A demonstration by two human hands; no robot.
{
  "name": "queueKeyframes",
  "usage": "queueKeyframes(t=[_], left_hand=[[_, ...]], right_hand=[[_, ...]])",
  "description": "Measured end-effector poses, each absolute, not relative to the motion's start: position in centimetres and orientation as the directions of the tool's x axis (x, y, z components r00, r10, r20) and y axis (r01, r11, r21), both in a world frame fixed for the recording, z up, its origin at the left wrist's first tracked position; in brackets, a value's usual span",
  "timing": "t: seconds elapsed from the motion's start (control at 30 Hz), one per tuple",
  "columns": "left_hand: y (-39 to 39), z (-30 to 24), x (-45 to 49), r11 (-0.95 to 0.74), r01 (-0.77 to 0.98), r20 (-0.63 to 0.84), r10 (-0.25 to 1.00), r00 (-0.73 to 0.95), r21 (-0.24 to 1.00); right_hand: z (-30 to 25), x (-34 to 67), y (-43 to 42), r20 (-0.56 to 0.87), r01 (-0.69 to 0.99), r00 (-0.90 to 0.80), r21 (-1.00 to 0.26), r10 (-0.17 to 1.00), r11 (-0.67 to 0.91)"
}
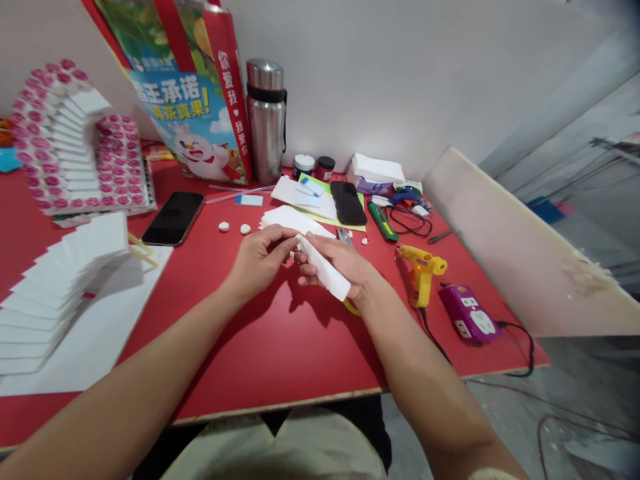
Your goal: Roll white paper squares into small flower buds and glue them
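Note:
A folded white paper strip (327, 270) slants between my hands above the red table. My left hand (263, 257) pinches its upper end between thumb and fingertips. Closed around the strip from the right is my right hand (345, 260), with the lower end sticking out past the palm. Behind the hands lie more white paper strips (290, 219), partly covered by my fingers. Two small white paper rolls (245, 229) rest left of them. Scissors (344, 235) show partly under my right hand, with a bit of yellow handle near the wrist.
A yellow glue gun (420, 270) and a purple power strip (470, 313) sit on the right with their cords. Phones, a steel flask (266, 120), a shopping bag (190, 100) and a pink-and-white paper model (75, 147) stand around. Fanned white pieces (65, 287) occupy the left.

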State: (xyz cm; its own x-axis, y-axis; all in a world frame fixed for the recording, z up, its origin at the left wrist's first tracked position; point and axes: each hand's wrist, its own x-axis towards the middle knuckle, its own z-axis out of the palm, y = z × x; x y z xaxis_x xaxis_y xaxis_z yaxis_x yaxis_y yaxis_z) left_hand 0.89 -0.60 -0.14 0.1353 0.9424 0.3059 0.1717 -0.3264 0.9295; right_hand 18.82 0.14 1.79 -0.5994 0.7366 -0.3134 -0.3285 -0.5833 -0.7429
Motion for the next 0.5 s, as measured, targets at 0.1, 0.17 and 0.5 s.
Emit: queueKeyframes(t=[0.1,0.17,0.5], left_hand=[[-0.58,-0.09,0.85,-0.279,0.130,0.262,0.956,0.135,0.951],[-0.50,-0.12,0.80,-0.279,0.125,0.262,0.956,0.134,0.952],[-0.66,-0.11,1.04,-0.221,0.073,0.215,0.973,0.079,0.973]], right_hand=[[1.88,18.89,0.07,-0.292,-0.299,-0.552,-0.805,0.781,-0.512],[1.84,18.92,0.06,-0.291,-0.285,-0.505,-0.833,0.813,-0.475],[1.41,18.29,0.00,-0.208,-0.124,-0.210,-0.964,0.955,-0.237]])
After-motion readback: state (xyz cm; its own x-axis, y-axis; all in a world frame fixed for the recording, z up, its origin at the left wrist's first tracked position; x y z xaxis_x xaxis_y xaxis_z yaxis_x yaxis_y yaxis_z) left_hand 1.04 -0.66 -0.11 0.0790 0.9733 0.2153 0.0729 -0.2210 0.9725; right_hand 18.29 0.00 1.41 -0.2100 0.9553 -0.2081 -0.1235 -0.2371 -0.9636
